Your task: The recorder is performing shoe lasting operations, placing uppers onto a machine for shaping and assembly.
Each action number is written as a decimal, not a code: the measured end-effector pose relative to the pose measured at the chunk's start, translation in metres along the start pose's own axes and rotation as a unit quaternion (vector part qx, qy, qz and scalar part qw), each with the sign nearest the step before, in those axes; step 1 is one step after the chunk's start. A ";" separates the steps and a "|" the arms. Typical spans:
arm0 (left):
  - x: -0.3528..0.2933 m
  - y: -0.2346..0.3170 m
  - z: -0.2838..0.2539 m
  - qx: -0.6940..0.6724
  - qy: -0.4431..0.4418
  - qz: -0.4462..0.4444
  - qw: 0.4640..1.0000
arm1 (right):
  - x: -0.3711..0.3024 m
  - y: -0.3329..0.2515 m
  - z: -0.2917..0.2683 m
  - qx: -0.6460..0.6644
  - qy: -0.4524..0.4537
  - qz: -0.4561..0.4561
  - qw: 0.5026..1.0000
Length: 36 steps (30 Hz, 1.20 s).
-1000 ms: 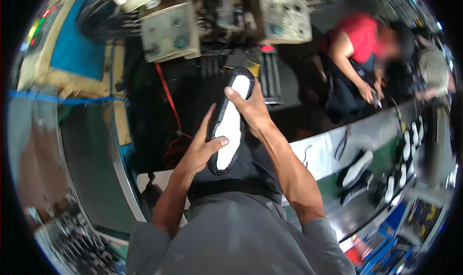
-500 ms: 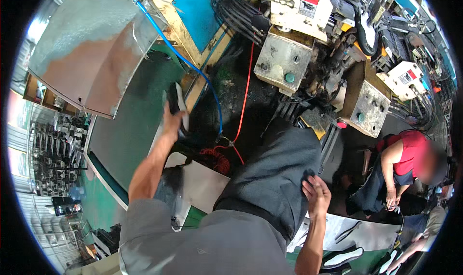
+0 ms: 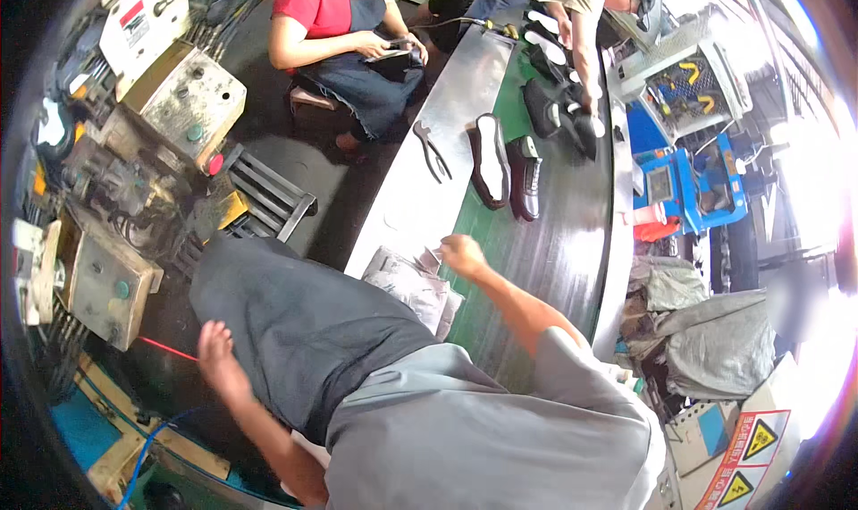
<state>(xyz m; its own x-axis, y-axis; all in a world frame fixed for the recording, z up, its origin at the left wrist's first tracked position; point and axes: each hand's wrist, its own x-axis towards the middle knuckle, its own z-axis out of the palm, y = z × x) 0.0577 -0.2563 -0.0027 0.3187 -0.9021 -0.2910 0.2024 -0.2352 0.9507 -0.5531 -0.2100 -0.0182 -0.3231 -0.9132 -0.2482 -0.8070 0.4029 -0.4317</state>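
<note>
My left hand (image 3: 223, 360) is raised beside my dark-trousered leg, fingers stretched and nothing seen in them. Over the near side of the green conveyor belt (image 3: 500, 313) reaches my right hand (image 3: 463, 256), its fingers partly curled and blurred. Just beneath and beside it, a crumpled grey cloth (image 3: 407, 285) lies on the metal ledge (image 3: 393, 208). Farther along the belt are a dark shoe with its white sole up (image 3: 489, 160) and an upright dark lace-up shoe (image 3: 525, 177). Black-handled pliers (image 3: 433, 151) rest on the ledge.
A person in red (image 3: 344, 41) sits past the ledge, holding a small piece. Another person's arm (image 3: 585, 59) reaches over several black shoes (image 3: 559, 121) at the belt's far end. Machine control boxes (image 3: 192, 103) stand left; a blue machine (image 3: 693, 188) and grey cloths (image 3: 715, 340) are right.
The view has swung right, from the machines to the belt. My left hand is off the dark shoe it was touching; my right hand has moved from beside my leg out over the belt.
</note>
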 end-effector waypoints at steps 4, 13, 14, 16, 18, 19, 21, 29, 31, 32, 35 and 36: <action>0.003 0.005 0.079 0.117 -0.061 0.050 0.990 | -0.021 0.137 -0.056 -0.054 0.140 0.193 0.970; -0.013 0.021 0.034 0.151 -0.068 -0.061 0.984 | 0.136 0.233 -0.123 0.250 0.195 0.199 0.927; -0.024 0.033 0.020 0.170 -0.041 -0.057 0.983 | 0.157 0.194 -0.112 0.302 0.104 0.211 0.924; -0.032 0.039 0.017 0.195 -0.025 -0.064 0.978 | 0.169 0.170 -0.111 0.248 0.128 0.194 0.941; -0.036 0.043 0.023 0.200 -0.021 -0.065 0.977 | 0.165 0.150 -0.108 0.291 0.109 0.196 0.930; -0.035 0.043 0.032 0.202 -0.029 -0.065 0.977 | 0.159 0.142 -0.103 0.307 0.114 0.201 0.923; -0.027 0.054 0.095 0.204 -0.085 -0.051 0.974 | 0.151 0.166 -0.114 0.385 0.136 0.209 0.889; 0.000 0.090 0.311 0.118 -0.337 0.049 0.933 | 0.060 0.001 -0.088 0.520 0.095 0.149 0.836; 0.001 0.106 0.359 0.115 -0.372 0.089 0.917 | 0.031 -0.060 -0.085 0.485 0.022 0.137 0.864; 0.003 0.107 0.375 0.129 -0.384 0.112 0.907 | 0.017 -0.084 -0.083 0.466 -0.024 0.134 0.874; 0.014 0.122 0.374 0.235 -0.366 0.278 0.857 | -0.028 -0.158 -0.059 0.399 -0.071 0.002 0.914; 0.021 0.130 0.357 0.295 -0.338 0.398 0.800 | -0.043 -0.183 -0.059 0.347 -0.081 -0.055 0.933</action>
<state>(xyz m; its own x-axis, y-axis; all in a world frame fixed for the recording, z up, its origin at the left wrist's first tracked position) -0.2399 -0.4348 0.1530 -0.4857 -0.7937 0.3663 -0.3522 0.5612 0.7490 -0.4202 -0.2480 0.1224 -0.1330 -0.9528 -0.2730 -0.2980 0.3011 -0.9058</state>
